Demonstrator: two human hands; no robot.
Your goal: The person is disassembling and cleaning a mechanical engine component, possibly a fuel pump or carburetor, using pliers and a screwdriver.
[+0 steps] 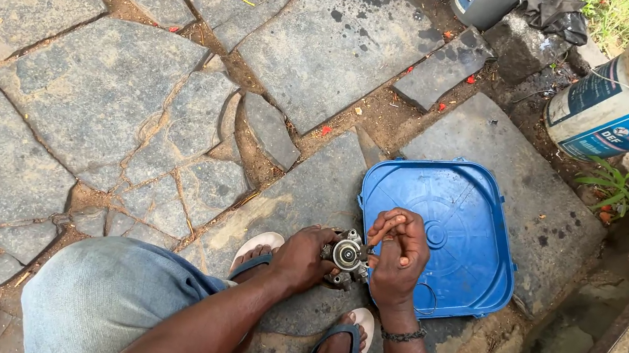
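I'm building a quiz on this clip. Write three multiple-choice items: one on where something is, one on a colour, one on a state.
1. Where does the blue plastic lid lie?
A. on the stone paving, in front of the person's feet
B. on top of the white bucket
C. across the person's lap

2. What colour are the sandal straps?
A. red
B. blue-grey
C. yellow

3. How is the small metal part held?
A. lying alone in the lid
B. between both hands
C. under one foot

Answers:
1 A, the lid sits flat on the slabs.
2 B, the straps look blue-grey.
3 B, the left hand grips it while the right hand touches it.
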